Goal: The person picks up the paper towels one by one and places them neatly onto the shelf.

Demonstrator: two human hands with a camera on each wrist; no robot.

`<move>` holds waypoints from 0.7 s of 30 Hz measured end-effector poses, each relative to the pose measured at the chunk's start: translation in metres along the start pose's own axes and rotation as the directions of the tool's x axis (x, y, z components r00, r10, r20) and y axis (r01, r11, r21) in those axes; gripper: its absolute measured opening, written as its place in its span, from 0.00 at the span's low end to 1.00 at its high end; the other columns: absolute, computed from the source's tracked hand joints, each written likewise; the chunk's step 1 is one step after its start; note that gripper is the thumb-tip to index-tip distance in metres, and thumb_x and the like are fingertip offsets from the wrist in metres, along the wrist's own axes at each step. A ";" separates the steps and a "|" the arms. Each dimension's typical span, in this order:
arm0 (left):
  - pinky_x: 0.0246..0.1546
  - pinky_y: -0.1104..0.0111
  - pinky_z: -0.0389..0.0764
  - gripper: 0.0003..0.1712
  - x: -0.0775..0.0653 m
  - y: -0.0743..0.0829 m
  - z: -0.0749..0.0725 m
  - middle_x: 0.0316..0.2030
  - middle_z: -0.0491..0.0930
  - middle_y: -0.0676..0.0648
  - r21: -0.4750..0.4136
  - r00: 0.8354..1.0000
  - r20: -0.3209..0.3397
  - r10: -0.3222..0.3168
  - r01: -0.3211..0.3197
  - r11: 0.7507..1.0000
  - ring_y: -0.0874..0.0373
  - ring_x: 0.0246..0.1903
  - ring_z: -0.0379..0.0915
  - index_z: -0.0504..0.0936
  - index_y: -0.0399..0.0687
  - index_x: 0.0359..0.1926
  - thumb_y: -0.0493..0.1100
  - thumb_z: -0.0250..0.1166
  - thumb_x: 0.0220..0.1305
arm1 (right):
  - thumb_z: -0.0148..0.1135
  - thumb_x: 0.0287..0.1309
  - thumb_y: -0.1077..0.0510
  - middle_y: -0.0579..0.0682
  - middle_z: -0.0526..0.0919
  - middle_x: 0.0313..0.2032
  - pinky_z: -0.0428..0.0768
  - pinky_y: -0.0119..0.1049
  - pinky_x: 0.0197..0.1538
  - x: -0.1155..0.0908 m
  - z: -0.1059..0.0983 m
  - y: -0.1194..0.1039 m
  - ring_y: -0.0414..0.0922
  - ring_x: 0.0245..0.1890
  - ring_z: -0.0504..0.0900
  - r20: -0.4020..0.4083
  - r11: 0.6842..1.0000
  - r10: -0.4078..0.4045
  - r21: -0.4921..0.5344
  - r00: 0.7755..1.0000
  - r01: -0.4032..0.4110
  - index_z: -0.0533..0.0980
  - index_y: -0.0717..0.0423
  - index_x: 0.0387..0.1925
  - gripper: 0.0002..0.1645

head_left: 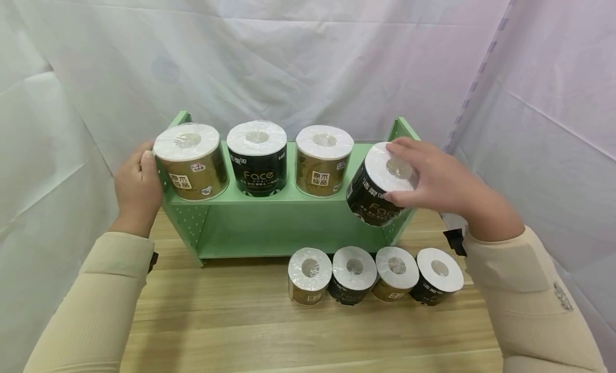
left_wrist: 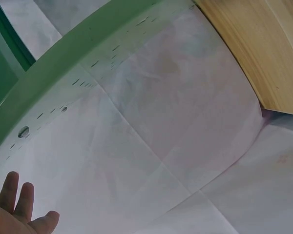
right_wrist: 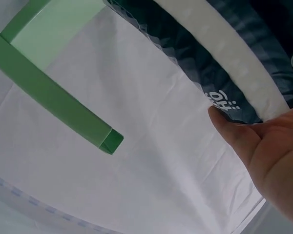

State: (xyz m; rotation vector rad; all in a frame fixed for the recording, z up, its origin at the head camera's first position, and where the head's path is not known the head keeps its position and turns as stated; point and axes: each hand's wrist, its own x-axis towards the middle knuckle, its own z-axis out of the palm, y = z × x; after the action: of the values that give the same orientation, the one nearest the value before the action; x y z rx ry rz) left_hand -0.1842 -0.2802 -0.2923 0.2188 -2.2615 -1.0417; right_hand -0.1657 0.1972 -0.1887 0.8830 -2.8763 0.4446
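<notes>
A worktop bears a green shelf. At its right end, the right hand holds a tilted black roll; at its left, the left hand's fingers are loosely extended. Three rolls top it.

Four gold-wrapped paper rolls share the scene with four black-wrapped rolls. One green shelf, one wooden tabletop.
</notes>
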 end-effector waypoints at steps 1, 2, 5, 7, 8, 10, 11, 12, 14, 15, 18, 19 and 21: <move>0.62 0.47 0.66 0.28 0.000 0.000 0.000 0.60 0.75 0.41 0.000 1.000 -0.004 0.002 -0.002 1.000 0.43 0.60 0.69 0.76 0.49 0.61 0.51 0.36 0.72 | 0.72 0.45 0.50 0.61 0.63 0.68 0.70 0.59 0.55 0.001 0.000 0.001 0.60 0.64 0.65 0.004 1.000 0.009 -0.003 1.000 -0.009 0.62 0.64 0.68 0.51; 0.62 0.47 0.66 0.28 0.000 0.000 0.000 0.59 0.75 0.41 -0.001 1.000 -0.007 0.003 -0.003 1.000 0.43 0.60 0.69 0.76 0.49 0.61 0.50 0.37 0.72 | 0.71 0.45 0.50 0.61 0.63 0.68 0.70 0.60 0.56 0.003 -0.001 0.002 0.61 0.64 0.64 0.007 1.000 0.016 -0.005 1.000 -0.016 0.62 0.64 0.69 0.50; 0.61 0.47 0.66 0.28 0.000 0.000 0.000 0.59 0.76 0.41 -0.002 1.000 -0.017 0.008 -0.008 1.000 0.43 0.59 0.70 0.77 0.48 0.60 0.50 0.37 0.72 | 0.70 0.47 0.49 0.62 0.62 0.68 0.69 0.61 0.56 0.007 -0.002 0.004 0.61 0.65 0.63 0.015 0.999 0.037 -0.016 0.999 -0.037 0.62 0.63 0.69 0.50; 0.61 0.47 0.67 0.28 0.000 0.000 0.000 0.59 0.76 0.41 -0.001 1.000 -0.022 0.011 -0.011 1.000 0.43 0.59 0.70 0.77 0.48 0.60 0.50 0.37 0.72 | 0.69 0.47 0.49 0.63 0.60 0.69 0.68 0.62 0.57 0.011 -0.003 0.007 0.63 0.66 0.62 0.020 0.999 0.044 -0.021 0.999 -0.044 0.61 0.63 0.69 0.50; 0.61 0.46 0.67 0.28 0.000 0.000 0.000 0.59 0.76 0.41 0.000 1.000 -0.023 0.012 -0.012 1.000 0.42 0.59 0.70 0.77 0.48 0.60 0.50 0.37 0.72 | 0.69 0.47 0.49 0.63 0.61 0.69 0.68 0.62 0.57 0.012 -0.003 0.008 0.63 0.65 0.62 0.019 0.999 0.044 -0.020 0.999 -0.044 0.61 0.63 0.69 0.50; 0.61 0.46 0.67 0.28 0.000 0.000 0.000 0.59 0.76 0.41 0.002 1.000 -0.023 0.013 -0.013 1.000 0.42 0.59 0.70 0.77 0.48 0.60 0.50 0.37 0.72 | 0.69 0.47 0.49 0.64 0.60 0.69 0.67 0.62 0.58 0.016 -0.004 0.010 0.64 0.66 0.61 0.021 0.999 0.047 -0.018 0.999 -0.047 0.61 0.63 0.70 0.50; 0.61 0.46 0.66 0.28 0.000 0.000 0.000 0.59 0.76 0.41 0.003 1.000 -0.023 0.013 -0.013 1.000 0.42 0.59 0.70 0.77 0.48 0.60 0.50 0.37 0.72 | 0.69 0.47 0.49 0.64 0.60 0.69 0.67 0.62 0.58 0.017 -0.004 0.011 0.64 0.66 0.60 0.021 0.999 0.046 -0.015 0.999 -0.046 0.61 0.63 0.70 0.50; 0.61 0.46 0.66 0.28 0.000 -0.001 0.000 0.59 0.76 0.40 0.003 1.000 -0.022 0.014 -0.014 1.000 0.42 0.59 0.70 0.77 0.48 0.61 0.50 0.37 0.72 | 0.69 0.47 0.49 0.64 0.59 0.69 0.67 0.62 0.58 0.019 -0.004 0.012 0.64 0.66 0.60 0.019 0.999 0.044 -0.012 0.999 -0.043 0.60 0.63 0.70 0.51; 0.61 0.46 0.67 0.28 0.000 -0.001 0.000 0.59 0.76 0.40 0.003 1.000 -0.021 0.014 -0.014 1.000 0.42 0.59 0.70 0.76 0.48 0.61 0.50 0.37 0.72 | 0.69 0.47 0.50 0.64 0.59 0.70 0.66 0.62 0.59 0.022 -0.005 0.013 0.64 0.67 0.58 0.019 0.999 0.049 -0.002 0.999 -0.048 0.60 0.63 0.70 0.51; 0.61 0.46 0.67 0.28 0.000 0.000 0.000 0.59 0.76 0.41 0.002 1.000 -0.021 0.013 -0.013 1.000 0.42 0.59 0.70 0.76 0.48 0.61 0.50 0.37 0.72 | 0.69 0.47 0.50 0.64 0.58 0.70 0.66 0.62 0.58 0.023 -0.006 0.014 0.64 0.68 0.58 0.021 0.999 0.051 0.001 0.998 -0.051 0.60 0.63 0.70 0.51; 0.60 0.46 0.67 0.28 0.000 0.000 0.000 0.59 0.76 0.41 -0.001 1.000 -0.024 0.016 -0.016 1.000 0.43 0.59 0.70 0.77 0.48 0.60 0.50 0.37 0.72 | 0.69 0.47 0.50 0.64 0.58 0.70 0.66 0.60 0.59 0.027 -0.006 0.017 0.65 0.69 0.56 0.017 0.999 0.041 0.002 0.999 -0.041 0.60 0.63 0.70 0.51; 0.60 0.46 0.67 0.28 0.000 0.000 0.000 0.59 0.76 0.41 -0.001 1.000 -0.025 0.018 -0.018 1.000 0.43 0.59 0.70 0.77 0.48 0.60 0.50 0.37 0.72 | 0.69 0.47 0.50 0.64 0.58 0.70 0.66 0.60 0.58 0.028 -0.006 0.019 0.65 0.69 0.56 0.020 0.999 0.038 0.002 0.999 -0.039 0.60 0.63 0.70 0.51; 0.61 0.47 0.66 0.28 0.000 0.000 0.001 0.59 0.76 0.41 -0.004 0.999 -0.027 0.019 -0.020 1.000 0.43 0.60 0.70 0.77 0.48 0.60 0.50 0.37 0.72 | 0.69 0.47 0.51 0.65 0.59 0.69 0.68 0.58 0.56 0.031 -0.006 0.022 0.64 0.68 0.57 0.021 1.000 0.026 -0.001 0.999 -0.026 0.60 0.64 0.69 0.50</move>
State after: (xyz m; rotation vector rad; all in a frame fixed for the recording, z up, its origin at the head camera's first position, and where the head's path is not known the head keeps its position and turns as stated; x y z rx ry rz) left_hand -0.1846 -0.2802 -0.2930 0.2076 -2.2330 -1.0270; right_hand -0.2034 0.1994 -0.1831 0.8556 -2.9103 0.4395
